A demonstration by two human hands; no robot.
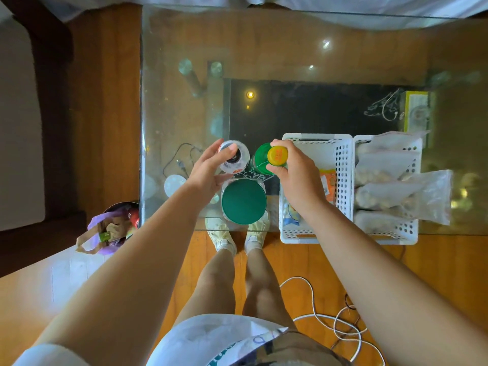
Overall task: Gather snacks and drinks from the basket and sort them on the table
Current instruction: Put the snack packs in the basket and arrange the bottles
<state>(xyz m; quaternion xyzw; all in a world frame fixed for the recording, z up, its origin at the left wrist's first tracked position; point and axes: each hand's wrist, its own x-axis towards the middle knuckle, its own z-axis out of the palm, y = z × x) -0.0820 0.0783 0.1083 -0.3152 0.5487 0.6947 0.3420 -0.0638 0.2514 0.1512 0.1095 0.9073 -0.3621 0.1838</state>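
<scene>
On the glass table (290, 48) my left hand (210, 169) grips a clear drink bottle (235, 157) from its left side, fingers over its top. My right hand (295, 175) holds a green bottle with a yellow cap (277, 155) by its neck. Both bottles stand upright, close together. Just in front of them stands a clear jar with a dark green lid (244, 201). To the right sits a white perforated basket (340, 165) with an orange snack packet (328, 184) and a blue-printed packet (291, 216) inside.
A second white basket (410, 229) at the right holds several clear bags of snacks (401, 191). A bin with bags (116, 225) stands on the floor at the left. White cable (327, 317) lies on the wooden floor by my feet. A black lower shelf (317, 109) shows through the glass.
</scene>
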